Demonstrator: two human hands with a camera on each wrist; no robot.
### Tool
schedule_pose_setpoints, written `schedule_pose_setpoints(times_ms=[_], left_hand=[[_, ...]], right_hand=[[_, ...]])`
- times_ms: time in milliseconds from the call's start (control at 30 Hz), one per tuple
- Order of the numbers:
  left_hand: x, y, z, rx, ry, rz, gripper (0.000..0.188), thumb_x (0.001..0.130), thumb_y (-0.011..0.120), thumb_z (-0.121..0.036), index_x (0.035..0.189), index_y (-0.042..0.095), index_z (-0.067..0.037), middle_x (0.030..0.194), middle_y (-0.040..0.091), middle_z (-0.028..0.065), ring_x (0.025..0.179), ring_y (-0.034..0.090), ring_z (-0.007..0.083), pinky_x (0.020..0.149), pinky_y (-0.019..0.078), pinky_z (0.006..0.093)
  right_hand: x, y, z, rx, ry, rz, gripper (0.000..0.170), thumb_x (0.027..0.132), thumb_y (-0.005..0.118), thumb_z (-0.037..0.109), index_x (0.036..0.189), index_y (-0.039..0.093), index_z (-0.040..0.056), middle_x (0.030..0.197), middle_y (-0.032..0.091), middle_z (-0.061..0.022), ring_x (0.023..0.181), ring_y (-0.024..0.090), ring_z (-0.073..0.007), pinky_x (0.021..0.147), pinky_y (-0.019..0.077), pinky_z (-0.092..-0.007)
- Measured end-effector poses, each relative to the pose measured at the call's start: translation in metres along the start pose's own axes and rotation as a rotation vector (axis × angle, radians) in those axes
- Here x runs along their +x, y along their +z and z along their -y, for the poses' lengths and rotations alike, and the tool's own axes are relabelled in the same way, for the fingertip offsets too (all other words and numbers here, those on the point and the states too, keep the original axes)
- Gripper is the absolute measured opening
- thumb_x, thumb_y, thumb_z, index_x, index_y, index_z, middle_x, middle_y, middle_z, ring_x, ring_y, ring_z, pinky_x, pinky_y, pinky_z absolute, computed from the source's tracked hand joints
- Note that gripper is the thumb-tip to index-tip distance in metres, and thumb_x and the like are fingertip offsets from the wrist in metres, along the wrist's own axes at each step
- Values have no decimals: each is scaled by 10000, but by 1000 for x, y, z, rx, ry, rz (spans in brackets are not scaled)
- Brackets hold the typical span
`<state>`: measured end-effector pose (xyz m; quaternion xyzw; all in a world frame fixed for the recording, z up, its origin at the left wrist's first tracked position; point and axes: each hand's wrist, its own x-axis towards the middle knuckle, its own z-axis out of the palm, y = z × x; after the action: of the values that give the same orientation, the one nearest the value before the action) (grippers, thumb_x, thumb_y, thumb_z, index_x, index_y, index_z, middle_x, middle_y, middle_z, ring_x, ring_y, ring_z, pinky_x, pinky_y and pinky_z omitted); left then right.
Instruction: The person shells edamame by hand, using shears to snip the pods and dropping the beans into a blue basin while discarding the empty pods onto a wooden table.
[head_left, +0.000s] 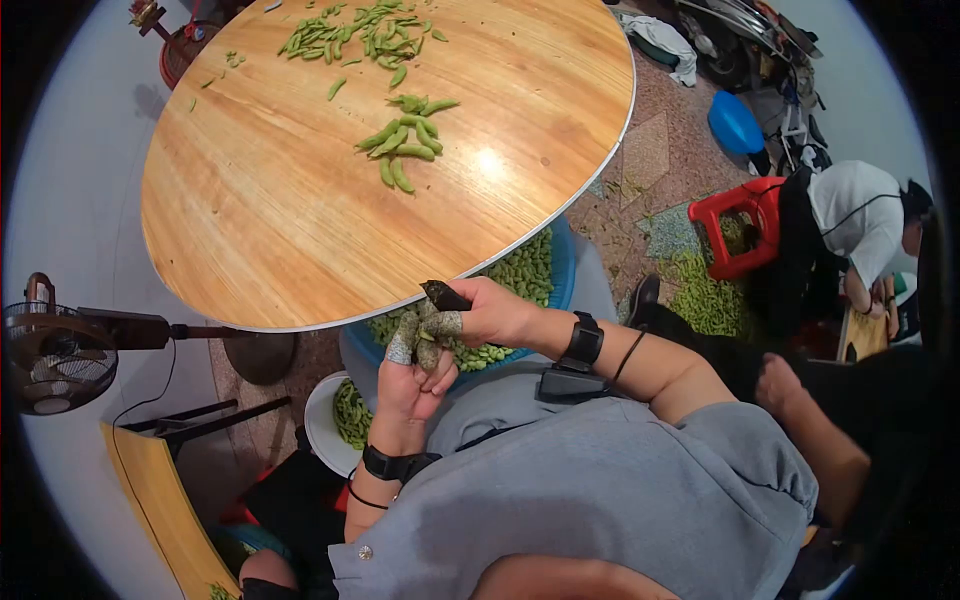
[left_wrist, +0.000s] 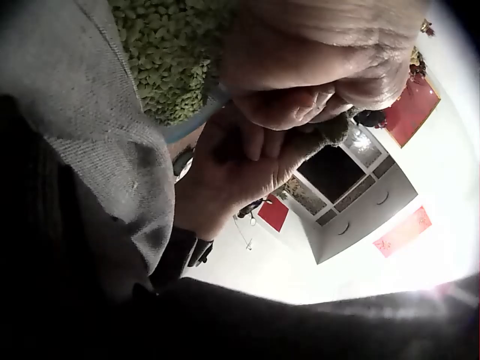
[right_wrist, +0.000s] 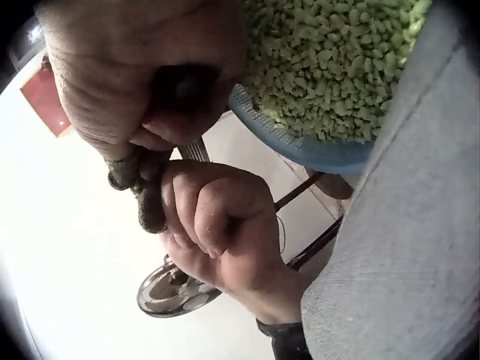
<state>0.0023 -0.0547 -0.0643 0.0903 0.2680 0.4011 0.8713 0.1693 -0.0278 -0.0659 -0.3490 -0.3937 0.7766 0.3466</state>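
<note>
In the head view the left hand [head_left: 408, 385] and right hand [head_left: 492, 314] meet just below the round table's edge, over a blue basin [head_left: 563, 265] of shelled green beans [head_left: 525, 272]. Grey-green coverings wrap several fingertips, and a black one is on a right-hand finger. Both hands pinch a small green pod [head_left: 426, 337], mostly hidden by the fingers. The right wrist view has the right hand [right_wrist: 142, 67] above and touching the left hand [right_wrist: 225, 221], whose fingers are curled. Fingers hide the pod in the left wrist view.
Green pods [head_left: 365, 35] lie on the round wooden table [head_left: 270, 200]. A white bucket [head_left: 325, 430] with pods stands near the left forearm. At left is a fan [head_left: 60, 350]; at right, a red stool [head_left: 735, 228], floor pods [head_left: 705, 295] and another person [head_left: 860, 215].
</note>
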Motion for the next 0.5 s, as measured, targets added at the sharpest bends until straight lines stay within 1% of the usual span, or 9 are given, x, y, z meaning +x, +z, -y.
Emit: schedule_pose_setpoints(times_ms=[67,100,167,200,233,267,367,400,500], left_hand=[[-1,-3,-1,68,44,-15,277,960,415,-281,851,535,-57,468,320,-43,359,277,74,349,264,220],[-1,-3,-1,71,37,-3,277,960,415,-281,851,535,-57,468,320,-43,359,277,74,349,264,220],[-4,-3,5,530,262,-220,301,966,405,-315,845,531,-70,469,331,-60,372,292,58,360,261,212],[-4,-10,5,638,328,-145,286,963,432,-302,847,537,-62,514,388,-52,407,329,45,379,269,208],[-4,-12,6,637,304,-115,286,963,432,-302,847,537,-62,514,388,-52,407,329,45,379,269,208],[-4,-13,6,719,348,-127,290,963,431,-303,862,546,-56,530,403,-48,420,341,45,386,270,206],[-6,-18,7,772,384,-93,292,964,431,-302,913,560,-44,562,430,-42,447,354,42,401,268,199],[-7,-17,7,775,400,-83,291,964,431,-302,908,558,-46,566,432,-43,449,356,41,401,266,198],[-9,-27,8,812,438,-51,285,965,428,-298,898,553,-50,573,438,-46,451,355,37,400,261,196]], right_hand=[[3,0,0,-12,-7,11,205,864,627,235,972,564,73,695,492,53,522,374,-19,440,288,-183],[3,-1,0,-129,-3,-8,209,847,624,204,979,562,55,717,509,40,554,406,-32,466,329,-197],[2,-1,-5,-238,1,-66,216,829,620,173,987,561,38,738,526,28,586,437,-46,492,369,-211],[4,0,-9,-372,-127,-99,235,780,617,176,937,555,12,716,534,-14,607,468,-85,529,401,-250],[4,1,-11,-510,-251,-135,256,731,614,179,888,550,-13,694,542,-55,628,499,-124,567,433,-290],[0,5,-3,-535,-214,-154,267,690,609,158,874,550,-27,719,562,-94,689,521,-149,636,449,-313],[-7,12,2,-476,-202,-128,261,693,611,152,882,554,-20,729,572,-98,679,527,-158,628,448,-313],[-11,12,11,-537,-137,-86,318,687,605,69,989,553,-16,773,579,-41,710,515,-97,631,453,-265],[-20,24,25,-646,-175,-97,275,700,585,82,951,547,-23,750,580,-63,698,520,-111,629,458,-278]])
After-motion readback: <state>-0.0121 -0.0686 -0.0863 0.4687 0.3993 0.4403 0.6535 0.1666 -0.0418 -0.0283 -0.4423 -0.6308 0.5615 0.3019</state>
